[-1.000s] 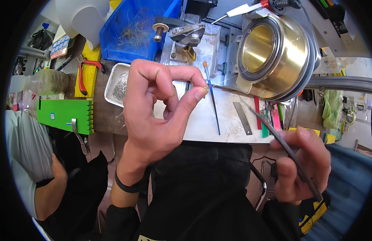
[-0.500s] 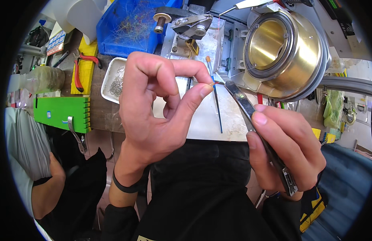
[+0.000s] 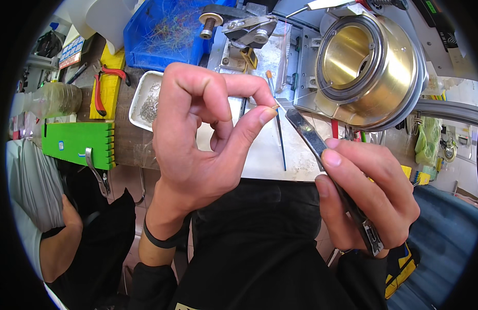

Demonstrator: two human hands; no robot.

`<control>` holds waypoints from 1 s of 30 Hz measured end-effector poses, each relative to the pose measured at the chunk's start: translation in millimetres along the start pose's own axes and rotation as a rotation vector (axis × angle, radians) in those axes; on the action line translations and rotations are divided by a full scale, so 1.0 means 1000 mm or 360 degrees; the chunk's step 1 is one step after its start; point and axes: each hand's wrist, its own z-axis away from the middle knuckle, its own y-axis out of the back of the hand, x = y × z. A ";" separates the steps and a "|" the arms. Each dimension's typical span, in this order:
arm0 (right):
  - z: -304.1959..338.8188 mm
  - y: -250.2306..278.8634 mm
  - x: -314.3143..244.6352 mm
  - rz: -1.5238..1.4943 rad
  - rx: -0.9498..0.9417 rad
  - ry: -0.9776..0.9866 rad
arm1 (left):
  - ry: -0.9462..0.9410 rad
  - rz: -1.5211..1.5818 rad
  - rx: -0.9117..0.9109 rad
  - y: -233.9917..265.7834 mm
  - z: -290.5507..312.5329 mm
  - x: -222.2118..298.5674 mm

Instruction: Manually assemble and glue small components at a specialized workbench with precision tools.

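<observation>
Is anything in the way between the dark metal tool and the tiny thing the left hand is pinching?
Nothing I can see blocks the dark metal tool in the right hand from the tiny thing in the left hand. The paintbrush shows behind, but seems to lie on the white board underneath.

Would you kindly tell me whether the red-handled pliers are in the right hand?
No, the pliers lie on a yellow strip, while the right hand holds a dark metal tool.
</observation>
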 end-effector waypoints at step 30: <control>0.005 0.004 -0.020 0.0104 -0.0044 -0.0064 | 0.0028 0.0029 -0.0016 -0.002 0.007 0.004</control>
